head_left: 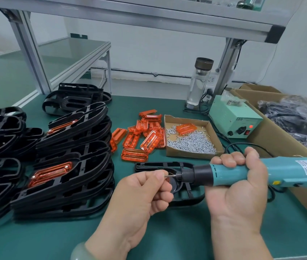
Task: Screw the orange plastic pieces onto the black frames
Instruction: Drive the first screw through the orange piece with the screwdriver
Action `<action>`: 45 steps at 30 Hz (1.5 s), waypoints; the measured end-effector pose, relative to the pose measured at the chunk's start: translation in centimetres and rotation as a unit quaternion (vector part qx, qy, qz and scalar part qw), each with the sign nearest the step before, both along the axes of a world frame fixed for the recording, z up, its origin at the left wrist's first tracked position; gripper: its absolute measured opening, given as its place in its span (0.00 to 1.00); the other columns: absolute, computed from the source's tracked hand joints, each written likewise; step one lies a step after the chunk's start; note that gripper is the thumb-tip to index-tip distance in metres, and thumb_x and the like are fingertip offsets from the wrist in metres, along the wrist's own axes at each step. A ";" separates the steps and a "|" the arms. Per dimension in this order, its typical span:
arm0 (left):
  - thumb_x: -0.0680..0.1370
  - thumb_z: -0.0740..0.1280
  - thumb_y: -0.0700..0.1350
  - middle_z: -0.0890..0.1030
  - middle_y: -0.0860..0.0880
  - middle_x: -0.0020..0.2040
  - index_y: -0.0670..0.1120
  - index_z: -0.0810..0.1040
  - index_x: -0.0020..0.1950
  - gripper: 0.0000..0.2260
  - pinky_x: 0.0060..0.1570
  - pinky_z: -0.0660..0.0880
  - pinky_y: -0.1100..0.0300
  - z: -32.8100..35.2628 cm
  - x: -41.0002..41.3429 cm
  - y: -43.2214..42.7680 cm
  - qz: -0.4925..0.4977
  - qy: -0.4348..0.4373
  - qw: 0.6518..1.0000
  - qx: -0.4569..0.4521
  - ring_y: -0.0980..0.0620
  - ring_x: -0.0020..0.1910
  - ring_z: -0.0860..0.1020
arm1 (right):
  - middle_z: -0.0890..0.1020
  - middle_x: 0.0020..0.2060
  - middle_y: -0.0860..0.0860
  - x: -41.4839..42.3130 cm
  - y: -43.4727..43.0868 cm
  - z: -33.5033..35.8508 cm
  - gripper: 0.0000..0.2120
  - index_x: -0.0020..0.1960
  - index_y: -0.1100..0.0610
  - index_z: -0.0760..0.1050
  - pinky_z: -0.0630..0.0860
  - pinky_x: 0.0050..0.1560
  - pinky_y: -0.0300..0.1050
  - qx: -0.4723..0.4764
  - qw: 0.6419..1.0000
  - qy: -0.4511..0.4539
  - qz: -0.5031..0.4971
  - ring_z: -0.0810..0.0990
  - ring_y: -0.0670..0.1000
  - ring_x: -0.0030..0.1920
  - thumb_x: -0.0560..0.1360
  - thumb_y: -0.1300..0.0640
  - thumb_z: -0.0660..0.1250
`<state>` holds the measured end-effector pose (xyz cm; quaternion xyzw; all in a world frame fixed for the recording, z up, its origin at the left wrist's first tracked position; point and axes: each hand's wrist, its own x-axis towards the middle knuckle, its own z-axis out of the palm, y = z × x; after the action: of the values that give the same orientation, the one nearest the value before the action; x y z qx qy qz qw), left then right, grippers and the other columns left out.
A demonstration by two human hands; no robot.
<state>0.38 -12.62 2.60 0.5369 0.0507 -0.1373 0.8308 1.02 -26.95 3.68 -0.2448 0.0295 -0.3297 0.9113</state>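
The right hand (237,177) is wrapped tight around the blue electric screwdriver (284,172). The tool lies sideways, with its tip pointing left at the left hand (145,186). That hand's finger and thumb pinch a small screw (166,176) at the tip. The black frame (160,164) lies flat on the tabletop (167,231), just under and behind both hands. So the tool will likely have to tip down to meet it. The loose orange pieces (139,139) sit farther back, nearer the left hand.

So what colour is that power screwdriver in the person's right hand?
The screwdriver is teal blue with a black front end; the head view shows it plainly.
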 end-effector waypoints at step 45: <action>0.78 0.62 0.48 0.71 0.52 0.41 0.51 0.76 0.39 0.09 0.40 0.65 0.59 -1.5 4.2 1.0 -0.081 -0.288 0.682 0.667 0.51 0.45 0.70 | 0.71 0.28 0.47 3.6 -1.7 0.8 0.08 0.41 0.51 0.70 0.72 0.35 0.39 -0.114 0.993 0.039 -0.011 0.71 0.47 0.28 0.77 0.62 0.63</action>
<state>4.55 -11.59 1.10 0.9642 -0.1568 0.0275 0.2120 4.66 -28.62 4.45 -0.3589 0.0297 -0.3315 0.8721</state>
